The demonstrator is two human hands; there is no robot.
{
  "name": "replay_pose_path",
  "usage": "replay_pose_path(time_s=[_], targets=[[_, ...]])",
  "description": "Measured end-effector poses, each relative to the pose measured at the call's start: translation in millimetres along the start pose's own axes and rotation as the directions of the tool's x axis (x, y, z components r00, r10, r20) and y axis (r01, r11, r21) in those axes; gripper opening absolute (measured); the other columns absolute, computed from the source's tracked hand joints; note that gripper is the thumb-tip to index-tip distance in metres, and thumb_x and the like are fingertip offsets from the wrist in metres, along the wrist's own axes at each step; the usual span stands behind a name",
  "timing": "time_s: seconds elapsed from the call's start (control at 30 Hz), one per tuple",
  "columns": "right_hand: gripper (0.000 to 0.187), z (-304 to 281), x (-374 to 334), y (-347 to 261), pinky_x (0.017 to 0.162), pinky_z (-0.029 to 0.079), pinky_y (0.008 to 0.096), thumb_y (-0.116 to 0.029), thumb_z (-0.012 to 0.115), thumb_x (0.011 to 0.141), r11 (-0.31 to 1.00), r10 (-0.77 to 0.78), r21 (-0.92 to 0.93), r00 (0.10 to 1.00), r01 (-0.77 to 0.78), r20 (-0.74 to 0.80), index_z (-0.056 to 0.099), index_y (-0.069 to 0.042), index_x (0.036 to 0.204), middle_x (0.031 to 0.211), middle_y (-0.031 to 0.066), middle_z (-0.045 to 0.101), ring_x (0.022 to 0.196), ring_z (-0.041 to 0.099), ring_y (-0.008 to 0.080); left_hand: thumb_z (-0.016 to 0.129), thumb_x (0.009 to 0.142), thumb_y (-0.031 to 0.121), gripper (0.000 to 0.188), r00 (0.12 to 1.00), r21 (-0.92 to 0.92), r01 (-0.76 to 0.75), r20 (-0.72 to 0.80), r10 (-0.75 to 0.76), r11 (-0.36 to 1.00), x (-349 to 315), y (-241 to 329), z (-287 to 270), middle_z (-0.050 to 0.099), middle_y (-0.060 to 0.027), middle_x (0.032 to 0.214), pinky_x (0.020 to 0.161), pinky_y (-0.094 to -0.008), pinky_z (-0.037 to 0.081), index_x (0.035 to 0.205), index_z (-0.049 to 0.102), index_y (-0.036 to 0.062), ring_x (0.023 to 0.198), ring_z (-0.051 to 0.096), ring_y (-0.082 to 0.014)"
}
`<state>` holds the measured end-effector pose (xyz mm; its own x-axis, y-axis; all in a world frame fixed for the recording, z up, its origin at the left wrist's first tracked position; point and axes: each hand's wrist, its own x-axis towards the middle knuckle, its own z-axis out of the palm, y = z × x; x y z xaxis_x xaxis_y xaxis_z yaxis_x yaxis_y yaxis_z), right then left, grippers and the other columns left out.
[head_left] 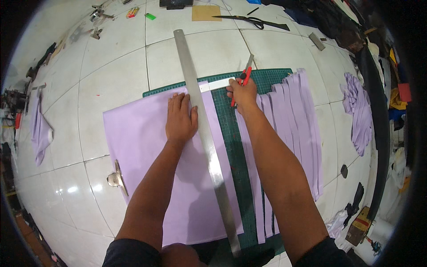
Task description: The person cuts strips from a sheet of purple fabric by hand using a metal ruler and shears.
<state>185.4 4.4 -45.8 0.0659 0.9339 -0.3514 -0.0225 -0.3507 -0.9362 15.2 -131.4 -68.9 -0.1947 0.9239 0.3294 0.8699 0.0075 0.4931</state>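
My left hand [181, 118] lies flat with fingers stretched on a lilac fabric sheet [151, 129], its fingertips beside a long steel ruler [195, 86]. The ruler runs lengthwise over the fabric near its right edge. My right hand [244, 94] is closed around a red utility knife [247, 76], its blade pointing away from me. The same hand's fingertips pinch the right end of a short white strip [218, 84], whose left end meets the ruler. Beneath the fabric is a green cutting mat [235, 147], showing between the sheet and several cut lilac strips [289, 115] on the right.
A metal bulldog clip [115, 179] grips the sheet's left edge. Large black scissors [255, 22] and a brown paper piece [206, 13] lie on the tiled floor [115, 80] beyond the mat. Bunched lilac strips [358, 113] lie far right; lilac cloth [40, 129] lies far left.
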Motion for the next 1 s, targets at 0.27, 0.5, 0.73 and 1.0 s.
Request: replay_pose_path(time_s=[0.27,0.5,0.73,1.0], targets=[[0.031,-2,-6,4,0.054,0.054,0.0284,-0.008,0.072,0.086,1.0,0.021,-0.005,0.999,-0.021,-0.025,0.052,0.0,0.108,0.097,0.0076,0.059,0.078,0.065,0.0179,0.055,0.097,0.024,0.045,0.998,-0.01,0.03,0.053,-0.029,1.0,2,0,-6,0.049,-0.0248,0.138,0.119,-0.0524,0.025,0.134,0.053,-0.0014,0.138,0.037,-0.0439],[0.03,-4,-5,5,0.056,0.054,0.0282,-0.009,0.071,0.088,0.999,0.026,0.03,0.999,-0.025,-0.03,0.052,0.0,0.11,0.099,0.0083,0.061,0.078,0.066,0.0167,0.058,0.095,0.024,0.044,0.999,0.001,0.009,0.033,-0.009,1.0,4,0,-4,0.051,-0.0242,0.135,0.118,-0.0526,0.027,0.131,0.056,-0.0005,0.136,0.04,-0.0433],[0.031,-4,-4,9,0.056,0.054,0.0281,-0.009,0.071,0.088,1.0,0.005,0.029,1.0,-0.005,-0.019,0.052,0.0,0.111,0.099,0.0084,0.061,0.078,0.065,0.0167,0.06,0.094,0.022,0.043,1.0,0.008,-0.02,-0.011,0.02,1.0,4,-1,-5,0.052,-0.0252,0.132,0.118,-0.0524,0.028,0.13,0.058,-0.0011,0.134,0.042,-0.0426],[0.033,-4,-6,10,0.055,0.054,0.0282,-0.01,0.072,0.087,0.999,-0.016,0.045,1.0,0.017,-0.018,0.052,0.0,0.111,0.098,0.0087,0.06,0.077,0.064,0.0169,0.06,0.094,0.023,0.044,1.0,0.006,-0.029,0.003,0.029,1.0,0,1,-5,0.051,-0.0258,0.134,0.117,-0.0526,0.028,0.13,0.057,-0.0022,0.134,0.042,-0.0429]])
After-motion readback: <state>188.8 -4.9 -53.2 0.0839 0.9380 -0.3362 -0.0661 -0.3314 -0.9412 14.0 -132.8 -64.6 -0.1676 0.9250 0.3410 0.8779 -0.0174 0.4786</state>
